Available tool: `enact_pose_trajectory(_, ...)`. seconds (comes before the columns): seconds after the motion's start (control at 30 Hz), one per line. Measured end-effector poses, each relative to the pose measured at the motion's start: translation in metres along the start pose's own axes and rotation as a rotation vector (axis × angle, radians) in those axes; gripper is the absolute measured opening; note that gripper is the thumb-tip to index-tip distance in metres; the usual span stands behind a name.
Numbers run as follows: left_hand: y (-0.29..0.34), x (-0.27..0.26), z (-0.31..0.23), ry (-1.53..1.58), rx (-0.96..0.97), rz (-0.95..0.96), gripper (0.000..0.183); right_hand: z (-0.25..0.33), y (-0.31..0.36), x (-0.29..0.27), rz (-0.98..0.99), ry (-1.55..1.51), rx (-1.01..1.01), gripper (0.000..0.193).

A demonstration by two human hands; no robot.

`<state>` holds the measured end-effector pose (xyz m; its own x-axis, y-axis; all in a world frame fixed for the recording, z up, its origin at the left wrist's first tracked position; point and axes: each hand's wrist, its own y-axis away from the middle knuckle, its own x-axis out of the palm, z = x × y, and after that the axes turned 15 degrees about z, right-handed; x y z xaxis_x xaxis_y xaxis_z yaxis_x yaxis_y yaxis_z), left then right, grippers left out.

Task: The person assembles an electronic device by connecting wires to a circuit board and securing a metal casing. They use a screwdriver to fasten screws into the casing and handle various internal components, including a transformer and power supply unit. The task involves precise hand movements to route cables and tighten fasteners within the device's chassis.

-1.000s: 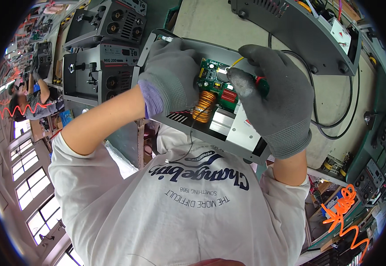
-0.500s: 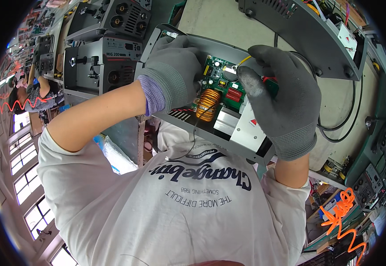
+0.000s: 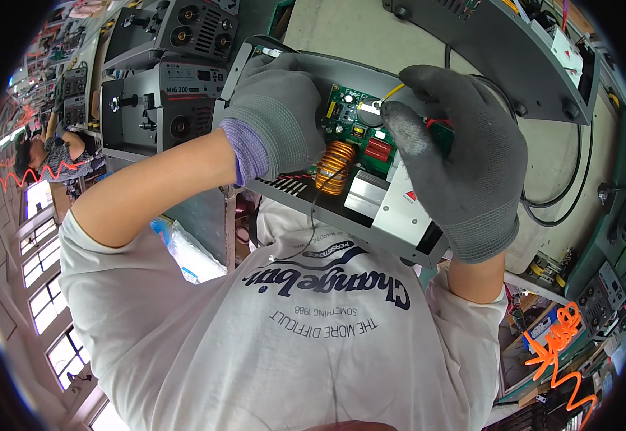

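Open grey metal housing [image 3: 349,74], green circuit board [image 3: 341,115] and copper-coloured coil [image 3: 336,167] inside, yellow wire [image 3: 394,92] slanting over the board

A left hand [image 3: 275,104] blocks the left of the copper coil [image 3: 336,171], while a right hand [image 3: 464,154] looms to its upper right, a yellow wire [image 3: 393,93] crossing at the thumb. Between them, directly above the coil, a gap opens over the green circuit board [image 3: 343,115]. A silver heat sink [image 3: 367,195] hems the coil's right; farther above, past the case wall [image 3: 349,74], open tabletop [image 3: 327,29] runs.

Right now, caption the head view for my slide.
Gloved hands at an open grey housing with green circuit board and coppery coil.
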<state>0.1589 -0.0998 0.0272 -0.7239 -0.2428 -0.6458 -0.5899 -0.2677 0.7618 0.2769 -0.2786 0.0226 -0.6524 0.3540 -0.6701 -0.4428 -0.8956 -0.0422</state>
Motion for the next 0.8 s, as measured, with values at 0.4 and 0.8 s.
enact_pose_trajectory(0.4,-0.009,-0.006,0.005,-0.103,0.085,0.066,0.025,-0.001,-0.002,-0.002,0.004,-0.020,-0.020,0.037)
enact_pose_trajectory(0.8,-0.012,-0.032,0.000,-0.041,0.015,0.223,0.027,0.000,0.000,0.001,0.032,0.056,-0.025,0.029)
